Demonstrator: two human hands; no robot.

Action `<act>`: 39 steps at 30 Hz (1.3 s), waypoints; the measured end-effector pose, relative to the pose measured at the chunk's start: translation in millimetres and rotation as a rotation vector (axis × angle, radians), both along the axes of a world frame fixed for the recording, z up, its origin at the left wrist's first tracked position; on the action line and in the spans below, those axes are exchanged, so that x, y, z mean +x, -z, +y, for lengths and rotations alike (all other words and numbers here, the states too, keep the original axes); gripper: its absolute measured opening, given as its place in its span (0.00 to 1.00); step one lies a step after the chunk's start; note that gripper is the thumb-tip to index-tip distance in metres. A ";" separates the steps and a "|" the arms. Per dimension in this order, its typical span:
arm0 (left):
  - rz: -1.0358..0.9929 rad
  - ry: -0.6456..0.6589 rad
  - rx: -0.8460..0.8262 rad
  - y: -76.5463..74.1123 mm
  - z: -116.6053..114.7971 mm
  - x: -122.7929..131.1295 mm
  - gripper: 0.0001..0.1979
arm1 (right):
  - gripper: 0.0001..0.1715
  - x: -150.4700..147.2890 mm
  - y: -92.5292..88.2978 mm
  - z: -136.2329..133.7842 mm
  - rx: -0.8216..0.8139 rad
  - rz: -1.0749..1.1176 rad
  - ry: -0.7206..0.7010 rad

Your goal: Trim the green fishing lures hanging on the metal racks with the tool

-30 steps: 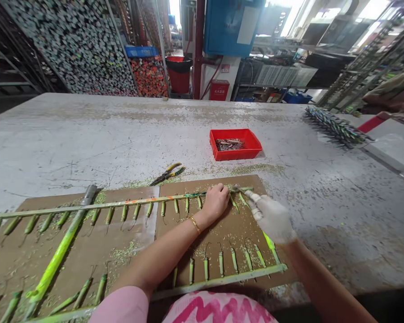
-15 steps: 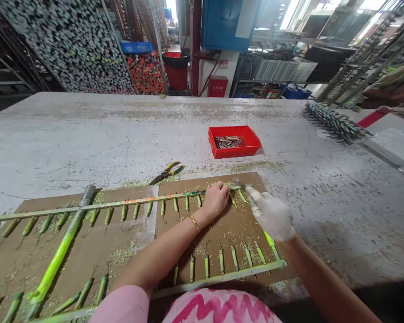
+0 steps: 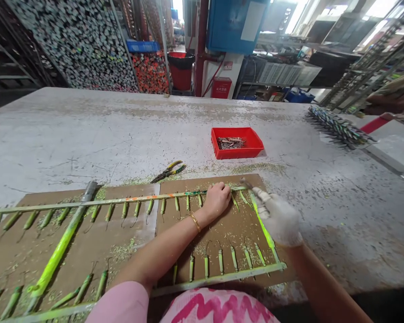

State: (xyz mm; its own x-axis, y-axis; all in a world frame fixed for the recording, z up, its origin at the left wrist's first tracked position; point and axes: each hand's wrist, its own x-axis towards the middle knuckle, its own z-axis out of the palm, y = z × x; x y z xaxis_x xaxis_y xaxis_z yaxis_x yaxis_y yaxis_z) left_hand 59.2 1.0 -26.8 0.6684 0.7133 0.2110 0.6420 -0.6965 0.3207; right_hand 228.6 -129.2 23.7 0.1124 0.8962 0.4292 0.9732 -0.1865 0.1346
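Note:
A flat metal rack [image 3: 262,224] coated in yellow-green paint lies across the work, with several painted hooks [image 3: 234,259] along its bars. My left hand [image 3: 218,200] is bare and closed over the far bar, near its right end. My right hand [image 3: 282,219], in a white glove, is closed just right of the rack's right side bar. From its fingers sticks a small tool with a dark metal end [image 3: 245,181], close to the rack's far right corner. Motion blurs this hand, and the tool's exact kind cannot be made out.
Brown cardboard [image 3: 188,233] lies under the rack, strewn with paint flakes. Beyond it on the white table [image 3: 138,125] are yellow-handled pliers [image 3: 170,170] and a red bin [image 3: 237,154] of small metal pieces. A bundle of spiky metal parts [image 3: 338,128] lies at right.
My gloved right hand has shifted a little right with the tool, uncovering more of the bright side bar. The left hand keeps its place on the bar. The view has moved slightly.

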 end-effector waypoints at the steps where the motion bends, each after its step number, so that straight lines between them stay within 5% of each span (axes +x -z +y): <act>1: -0.005 0.001 0.002 -0.4 0.0 -0.3 0.10 | 0.24 0.2 -0.4 -0.5 0.061 0.004 0.025; 6: 0.008 -0.006 -0.025 -2.6 0.1 -0.6 0.10 | 0.26 -0.4 1.7 1.1 -0.170 -0.089 -0.091; 11: -0.006 -0.008 -0.032 -2.5 -0.2 0.0 0.11 | 0.24 -0.2 0.0 0.6 0.077 -0.045 -0.006; 16: 0.007 -0.011 -0.025 -2.9 -1.0 0.1 0.11 | 0.26 0.6 0.2 1.1 -0.142 -0.039 -0.119; 21: 0.002 -0.006 0.002 -2.7 -0.8 -0.1 0.11 | 0.22 -1.1 -0.1 -0.1 0.061 0.025 0.004; 25: 0.006 -0.013 -0.025 -2.7 -0.7 0.3 0.09 | 0.24 -1.0 0.7 -0.1 -0.145 -0.043 -0.107; 30: -0.005 -0.009 -0.014 -2.0 -0.8 1.1 0.08 | 0.23 1.2 0.2 -1.2 0.075 0.066 -0.017; 35: 0.002 -0.021 -0.019 -1.6 -0.5 1.5 0.08 | 0.27 1.7 2.6 3.8 -0.188 0.006 -0.074; 39: -0.010 -0.004 -0.010 -3.2 0.1 1.2 0.07 | 0.24 1.1 0.0 4.1 -0.014 0.039 -0.009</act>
